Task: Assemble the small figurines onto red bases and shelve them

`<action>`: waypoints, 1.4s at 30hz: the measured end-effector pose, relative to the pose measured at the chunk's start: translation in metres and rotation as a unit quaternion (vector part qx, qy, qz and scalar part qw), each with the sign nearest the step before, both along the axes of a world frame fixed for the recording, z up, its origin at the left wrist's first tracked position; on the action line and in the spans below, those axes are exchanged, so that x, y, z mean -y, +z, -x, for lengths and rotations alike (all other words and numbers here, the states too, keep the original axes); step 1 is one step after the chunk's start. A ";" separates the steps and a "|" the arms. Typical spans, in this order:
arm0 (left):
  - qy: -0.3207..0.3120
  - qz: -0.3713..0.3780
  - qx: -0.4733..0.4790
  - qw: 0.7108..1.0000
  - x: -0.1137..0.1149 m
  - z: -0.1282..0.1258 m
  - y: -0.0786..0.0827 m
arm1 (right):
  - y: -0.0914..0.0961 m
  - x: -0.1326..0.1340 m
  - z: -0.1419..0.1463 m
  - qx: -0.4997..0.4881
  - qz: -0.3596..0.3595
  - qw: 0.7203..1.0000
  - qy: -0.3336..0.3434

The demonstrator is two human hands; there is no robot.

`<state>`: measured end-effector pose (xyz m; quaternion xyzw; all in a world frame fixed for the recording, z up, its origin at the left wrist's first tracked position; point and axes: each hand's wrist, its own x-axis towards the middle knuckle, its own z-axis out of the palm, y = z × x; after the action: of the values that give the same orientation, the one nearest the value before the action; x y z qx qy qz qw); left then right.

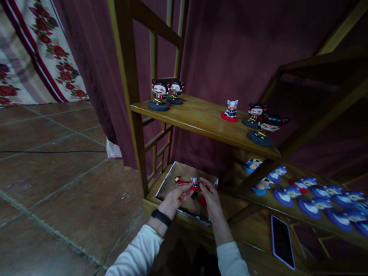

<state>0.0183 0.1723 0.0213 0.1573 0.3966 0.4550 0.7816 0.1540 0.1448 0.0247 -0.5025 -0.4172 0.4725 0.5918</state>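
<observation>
Between my two hands, above an open shallow cardboard box [170, 182], is a small figurine [194, 183] with a pale, eared head and a red base. My left hand [179, 196], with a black band on its wrist, pinches the figurine from the left. My right hand [210, 195] has its fingertips closed at the figurine's right side. Inside the box lies another figurine [177, 179] with a black-haired head, and a red round piece [202, 201] shows beside my right hand. My hands partly hide the other contents.
On the upper wooden shelf [200, 120] stand black-haired figurines [159, 95] at both ends and a white-haired one [231, 110] on a red base. Several blue-based figurines [286, 195] fill the lower right shelf. A phone [282, 241] lies below them. A cable [49, 152] crosses the floor.
</observation>
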 end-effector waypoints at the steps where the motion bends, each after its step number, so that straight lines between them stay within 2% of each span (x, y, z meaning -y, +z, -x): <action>1: -0.005 0.005 0.000 1.000 0.000 0.000 0.000 | 0.001 0.001 0.000 -0.019 0.014 1.000 0.018; 3: -0.011 0.017 -0.004 1.000 0.001 -0.001 0.001 | 0.001 0.001 0.000 -0.047 0.033 0.997 0.042; 8: -0.008 0.021 -0.010 1.000 0.002 -0.004 0.005 | -0.003 -0.002 0.002 -0.049 0.045 0.998 0.016; 17: 0.057 0.008 -0.019 0.998 0.006 -0.013 0.006 | -0.002 0.001 0.004 -0.065 0.049 0.997 -0.015; 23: 0.082 0.000 -0.044 0.996 0.009 -0.011 0.008 | -0.013 -0.001 0.010 -0.105 0.050 0.993 -0.009; 29: 0.053 -0.020 -0.059 0.997 0.013 -0.003 0.019 | -0.011 0.000 0.016 -0.165 0.040 0.985 0.028; 35: 0.034 -0.111 -0.081 0.990 0.043 0.004 0.025 | -0.002 0.024 0.018 -0.182 0.012 0.983 0.036; 42: 0.010 -0.170 -0.175 0.970 0.094 0.024 0.027 | 0.001 0.081 0.024 -0.103 0.008 0.990 0.095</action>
<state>-0.0057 0.0779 0.0484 0.3613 0.4455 0.4893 0.6570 0.1299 0.0639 0.0258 -0.4137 -0.3959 0.5794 0.5800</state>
